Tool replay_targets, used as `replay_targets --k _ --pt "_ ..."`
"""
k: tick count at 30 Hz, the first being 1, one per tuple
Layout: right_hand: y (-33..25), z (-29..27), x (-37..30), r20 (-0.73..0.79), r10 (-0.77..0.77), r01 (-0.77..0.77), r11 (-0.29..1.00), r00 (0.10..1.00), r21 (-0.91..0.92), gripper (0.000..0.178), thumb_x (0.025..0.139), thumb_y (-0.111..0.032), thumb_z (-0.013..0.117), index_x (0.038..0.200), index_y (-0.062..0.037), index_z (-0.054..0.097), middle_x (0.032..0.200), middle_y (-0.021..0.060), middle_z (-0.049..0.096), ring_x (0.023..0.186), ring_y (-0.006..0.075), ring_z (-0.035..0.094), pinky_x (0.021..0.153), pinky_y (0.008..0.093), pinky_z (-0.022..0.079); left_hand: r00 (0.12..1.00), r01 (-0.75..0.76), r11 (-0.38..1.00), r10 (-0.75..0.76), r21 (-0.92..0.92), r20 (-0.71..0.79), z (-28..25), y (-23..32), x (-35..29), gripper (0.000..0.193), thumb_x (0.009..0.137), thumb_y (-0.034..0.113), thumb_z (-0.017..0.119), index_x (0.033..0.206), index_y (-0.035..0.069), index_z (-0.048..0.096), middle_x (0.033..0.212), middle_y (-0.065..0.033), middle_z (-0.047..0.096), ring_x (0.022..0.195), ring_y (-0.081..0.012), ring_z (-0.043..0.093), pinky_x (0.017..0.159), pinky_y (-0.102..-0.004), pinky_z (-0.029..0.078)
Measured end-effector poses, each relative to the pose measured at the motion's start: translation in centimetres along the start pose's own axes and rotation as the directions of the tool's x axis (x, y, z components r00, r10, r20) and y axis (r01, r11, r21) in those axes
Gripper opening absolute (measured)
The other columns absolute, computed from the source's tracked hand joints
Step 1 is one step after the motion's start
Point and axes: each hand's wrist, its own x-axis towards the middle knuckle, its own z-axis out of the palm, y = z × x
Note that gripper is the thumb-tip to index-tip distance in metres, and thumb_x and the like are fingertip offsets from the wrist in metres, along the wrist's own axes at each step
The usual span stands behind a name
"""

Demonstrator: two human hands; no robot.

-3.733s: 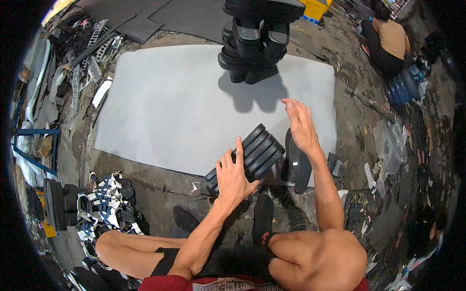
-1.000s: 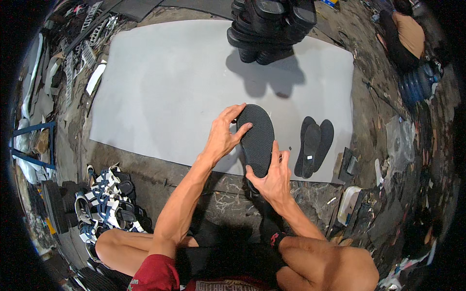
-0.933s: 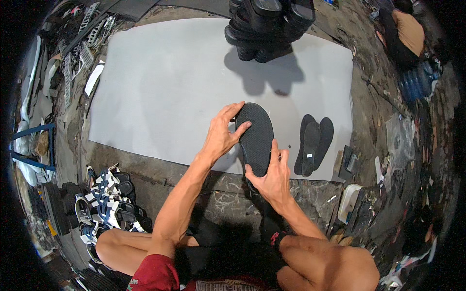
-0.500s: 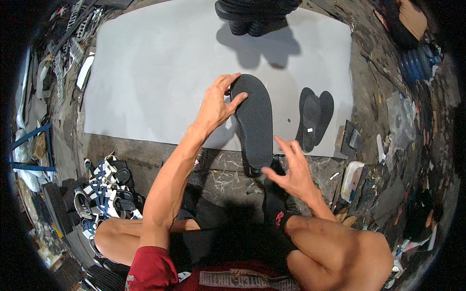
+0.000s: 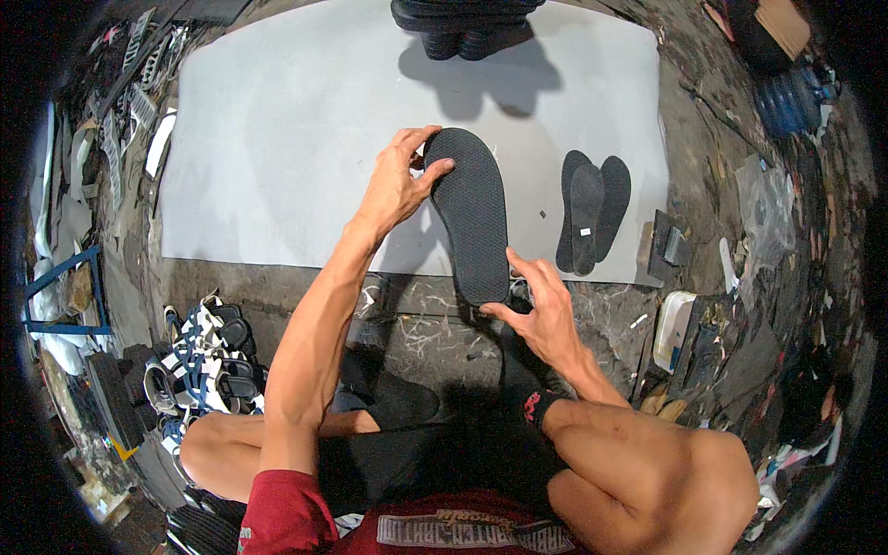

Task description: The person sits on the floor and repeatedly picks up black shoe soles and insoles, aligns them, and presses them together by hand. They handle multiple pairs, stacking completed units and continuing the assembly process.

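A black textured shoe sole (image 5: pixel 470 217) is held up in front of me, over the near edge of the white sheet. My left hand (image 5: pixel 400 180) grips its far, broad end, thumb on the top face and fingers round the edge. At the near end my right hand (image 5: pixel 544 303) pinches the sole, with the thumb at the tip and a finger along the right edge. Several slim black insoles (image 5: pixel 585 208) lie overlapping on the sheet to the right, the middle one bearing a small white label.
A white sheet (image 5: pixel 277 139) covers the ground ahead. Black soles (image 5: pixel 462 17) are stacked at its far edge. Black, white and blue sandals (image 5: pixel 217 356) are piled at left. Scraps, a clear plastic bag (image 5: pixel 768 217) and a blue plastic bottle (image 5: pixel 786 104) lie to the right.
My right hand has closed on the near end of the sole, where it was spread apart before. Both hands and the sole sit slightly higher and further left in view.
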Motion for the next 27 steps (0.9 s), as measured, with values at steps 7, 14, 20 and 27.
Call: replay_targets --k 7,14,20,27 --pt "-0.3 0.0 0.1 0.014 -0.079 0.080 0.983 0.997 -0.167 0.090 0.081 -0.032 0.095 0.152 0.0053 0.055 0.121 0.0212 0.066 0.110 0.0383 0.064 0.099 0.0475 0.055 0.999 -0.032 0.999 0.032 0.020 -0.016 0.3 -0.4 0.0 0.053 0.101 0.026 0.079 0.146 0.003 0.065 0.143 -0.0220 0.065 0.117 -0.0395 0.074 0.098 -0.0473 0.064" --pt "0.0 0.0 0.1 0.011 -0.099 0.100 0.982 0.995 -0.162 0.090 0.081 -0.031 0.095 0.152 0.0052 0.055 0.120 0.0211 0.066 0.111 0.0388 0.064 0.098 0.0470 0.056 0.992 -0.109 0.981 0.119 0.161 -0.052 0.7 -0.8 -0.6 0.056 0.100 0.025 0.079 0.150 0.006 0.062 0.142 -0.0220 0.063 0.122 -0.0426 0.067 0.101 -0.0494 0.059" --pt "0.3 0.1 -0.2 0.001 -0.087 0.086 0.987 0.996 -0.133 0.090 0.080 -0.032 0.096 0.152 0.0040 0.056 0.119 0.0211 0.066 0.110 0.0387 0.064 0.097 0.0474 0.055 0.937 -0.347 0.815 0.322 0.465 0.135 1.2 2.3 -1.5 0.058 0.086 0.011 0.083 0.141 0.008 0.064 0.136 -0.0193 0.058 0.123 -0.0420 0.057 0.109 -0.0494 0.051" --pt "0.2 -0.2 -0.2 -0.011 -0.034 0.034 0.998 0.999 -0.044 0.083 0.082 -0.031 0.094 0.151 0.0008 0.059 0.112 0.0195 0.066 0.103 0.0366 0.066 0.094 0.0450 0.056 0.881 -0.352 0.787 0.096 0.507 0.463 1.2 7.0 -5.3 0.103 0.085 0.036 0.089 0.164 -0.003 0.036 0.165 -0.0389 0.034 0.156 -0.0549 0.032 0.132 -0.0572 0.030"
